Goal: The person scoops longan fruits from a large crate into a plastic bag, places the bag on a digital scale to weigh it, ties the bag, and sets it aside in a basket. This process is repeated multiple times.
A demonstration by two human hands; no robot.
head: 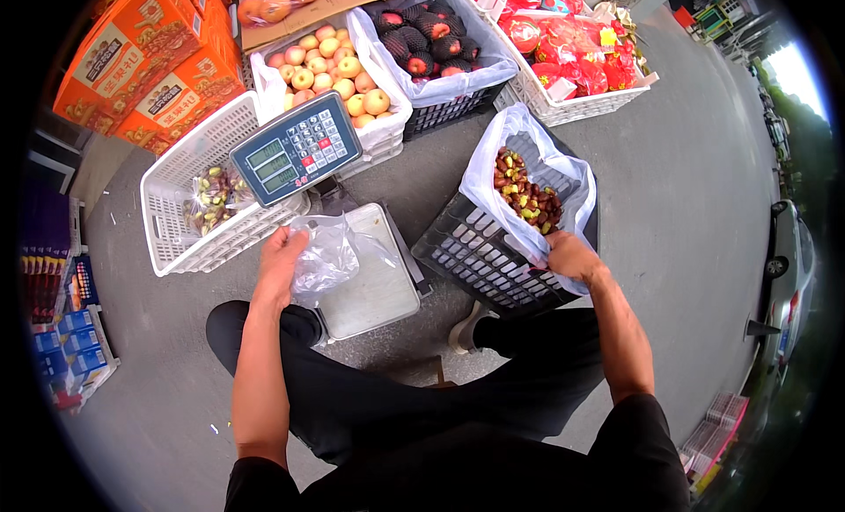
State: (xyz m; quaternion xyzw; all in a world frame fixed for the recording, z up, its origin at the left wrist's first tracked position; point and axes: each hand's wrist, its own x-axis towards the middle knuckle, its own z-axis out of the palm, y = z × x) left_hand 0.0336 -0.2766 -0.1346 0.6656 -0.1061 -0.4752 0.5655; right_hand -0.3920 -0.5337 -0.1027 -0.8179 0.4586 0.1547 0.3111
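Note:
My left hand [282,258] is closed on a clear plastic bag [327,258], which hangs over the steel pan of an electronic scale [370,301]. The scale's display and keypad [297,149] stand just beyond that hand. My right hand [573,256] is at the near rim of a black plastic crate [488,267] lined with a white plastic liner [485,175]; its fingers touch the liner's edge, and whether they grip it is unclear. Reddish-brown and green fruits, apparently jujubes [528,192], lie inside. Bagged jujubes [214,195] lie in a white plastic crate [165,238] at the left.
Beyond the scale stand a lined crate of apples [320,69], a black crate [449,109] of fruit in dark foam nets, and a white crate [594,106] of red packages. Orange cartons [165,69] are stacked at the upper left. My knees flank the scale and the black crate.

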